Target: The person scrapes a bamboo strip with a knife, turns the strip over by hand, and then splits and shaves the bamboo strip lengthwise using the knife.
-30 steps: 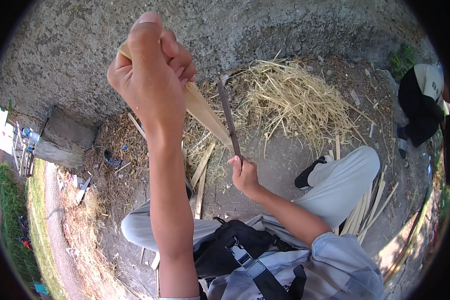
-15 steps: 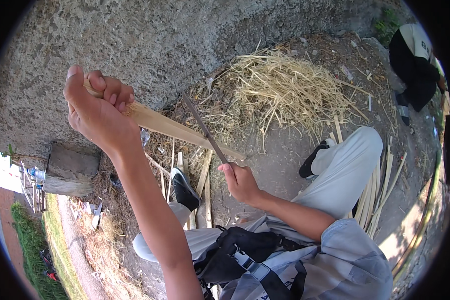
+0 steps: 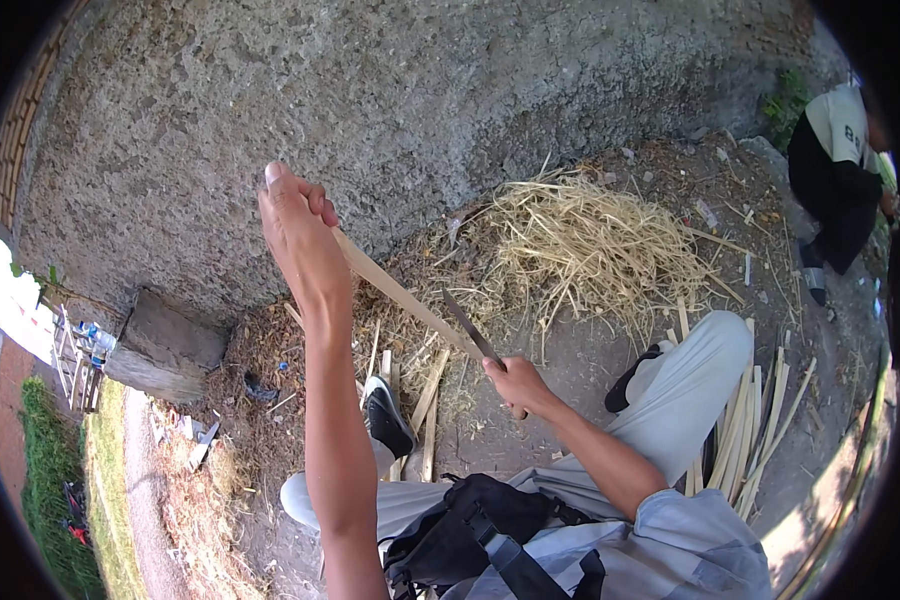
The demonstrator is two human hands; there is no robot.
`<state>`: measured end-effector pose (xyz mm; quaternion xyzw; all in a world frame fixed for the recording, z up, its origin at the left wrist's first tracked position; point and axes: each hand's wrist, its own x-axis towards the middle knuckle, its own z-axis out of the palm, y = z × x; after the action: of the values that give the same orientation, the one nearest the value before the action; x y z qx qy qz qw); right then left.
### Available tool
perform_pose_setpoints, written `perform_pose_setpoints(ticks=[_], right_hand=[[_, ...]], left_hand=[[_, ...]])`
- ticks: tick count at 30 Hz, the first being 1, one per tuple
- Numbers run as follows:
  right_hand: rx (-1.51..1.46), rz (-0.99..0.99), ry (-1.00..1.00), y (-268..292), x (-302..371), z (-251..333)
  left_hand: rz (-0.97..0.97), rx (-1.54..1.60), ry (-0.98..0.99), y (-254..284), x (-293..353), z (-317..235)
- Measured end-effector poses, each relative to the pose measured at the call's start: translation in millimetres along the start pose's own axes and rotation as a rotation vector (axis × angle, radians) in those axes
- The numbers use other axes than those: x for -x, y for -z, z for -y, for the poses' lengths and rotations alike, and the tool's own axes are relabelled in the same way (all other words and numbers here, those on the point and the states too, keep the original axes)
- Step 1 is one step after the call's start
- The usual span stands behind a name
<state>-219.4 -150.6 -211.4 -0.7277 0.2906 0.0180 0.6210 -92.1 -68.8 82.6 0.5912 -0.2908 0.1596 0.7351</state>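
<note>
My left hand is raised and gripped around the upper end of a long pale wooden strip. The strip slants down to the right toward my right hand. That hand holds a knife by its handle, with the dark blade pointing up-left and lying against the strip. I sit on the ground with grey trousers and a black shoe below the strip.
A heap of pale shavings lies against a rough concrete wall. Split strips lie by my right leg, more by the shoe. A concrete block stands left. Another person crouches at far right.
My left hand has swung from the middle out to the left and back toward centre, carrying the strip. The knife blade has tilted from near upright to slanting up-left along the strip.
</note>
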Motion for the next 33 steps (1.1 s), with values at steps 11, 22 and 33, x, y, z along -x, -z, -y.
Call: perform_pose_setpoints(ticks=[11, 22, 33], right_hand=[[-0.159, -0.124, 0.247, 60, 55, 67], [-0.071, -0.245, 0.578, -17, 35, 51], [-0.223, -0.443, 0.561, -63, 30, 46]], left_hand=[[0.243, 0.273, 0.056, 12, 9, -8], [0.127, 0.365, 0.199, 8, 24, -21], [-0.187, 0.21, 0.199, -12, 29, -24]])
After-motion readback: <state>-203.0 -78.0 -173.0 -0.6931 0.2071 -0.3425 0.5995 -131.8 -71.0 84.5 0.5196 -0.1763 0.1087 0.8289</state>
